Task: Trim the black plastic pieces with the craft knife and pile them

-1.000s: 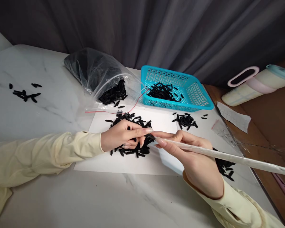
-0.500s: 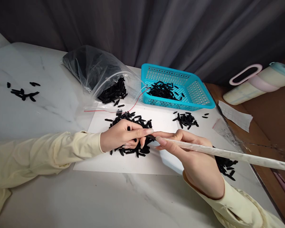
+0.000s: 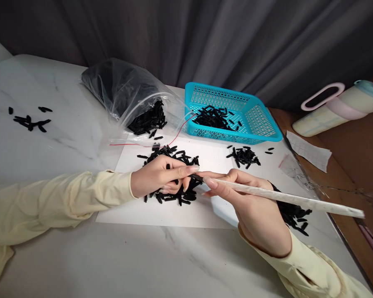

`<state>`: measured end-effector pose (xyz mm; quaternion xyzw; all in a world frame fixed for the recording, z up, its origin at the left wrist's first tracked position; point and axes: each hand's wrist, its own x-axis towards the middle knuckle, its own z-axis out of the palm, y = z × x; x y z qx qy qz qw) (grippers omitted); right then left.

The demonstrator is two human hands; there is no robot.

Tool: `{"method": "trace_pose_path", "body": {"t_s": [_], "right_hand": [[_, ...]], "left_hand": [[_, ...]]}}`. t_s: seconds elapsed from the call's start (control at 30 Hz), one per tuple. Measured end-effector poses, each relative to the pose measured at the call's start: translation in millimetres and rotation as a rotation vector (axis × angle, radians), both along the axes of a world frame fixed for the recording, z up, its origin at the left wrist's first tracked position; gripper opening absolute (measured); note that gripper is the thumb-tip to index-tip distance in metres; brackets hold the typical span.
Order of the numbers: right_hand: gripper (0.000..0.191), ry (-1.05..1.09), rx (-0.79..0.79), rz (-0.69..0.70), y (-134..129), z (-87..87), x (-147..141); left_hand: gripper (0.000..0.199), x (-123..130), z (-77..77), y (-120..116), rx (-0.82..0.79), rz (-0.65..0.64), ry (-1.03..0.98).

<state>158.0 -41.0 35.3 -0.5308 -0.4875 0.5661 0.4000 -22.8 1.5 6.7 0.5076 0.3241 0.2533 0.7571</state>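
My left hand [image 3: 161, 176] is closed, thumb against fingers, above a heap of small black elongated pieces [image 3: 186, 198]. My right hand [image 3: 261, 217] grips a long, thin, white-wrapped stick [image 3: 289, 197] between thumb and fingers, its far end extending to the right. A narrow dark part [image 3: 197, 178] bridges the stick and my left fingertips. Whether it is the stick's tip or one of the black pieces, I cannot tell. My fingertips nearly meet there. The heap lies on a white sheet [image 3: 127, 213], partly hidden by my left hand.
Behind lie an open clear zip bag [image 3: 121, 89] of black pieces and a turquoise basket [image 3: 264, 138] holding more. Smaller piles lie at right [image 3: 245, 156], beside my right wrist [image 3: 294, 215] and far left [image 3: 31, 123]. A tumbler [image 3: 326, 114] and paper slip [image 3: 309, 151] are at right.
The white-wrapped stick has shifted slightly left, and its far end now shows in full. My right hand has moved a little left. My left hand is nearly unchanged.
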Motion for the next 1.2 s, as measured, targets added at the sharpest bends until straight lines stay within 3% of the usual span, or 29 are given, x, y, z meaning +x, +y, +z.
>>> {"method": "trace_pose_path", "body": {"t_s": [0.23, 0.73, 1.2], "right_hand": [[0.02, 0.157, -0.104, 0.024, 3.4, -4.2, -0.5], [0.018, 0.27, -0.189, 0.048, 8.2, -7.0, 0.8], [0.018, 0.22, -0.16, 0.161, 19.2, -6.2, 9.0]], "left_hand": [[0.038, -0.8, -2.6, 0.7, -0.028, -0.005, -0.05], [0.039, -0.7, -3.2, 0.7, -0.052, -0.013, -0.086], [0.038, -0.6, -1.2, 0.7, 0.019, -0.027, -0.026]]}}
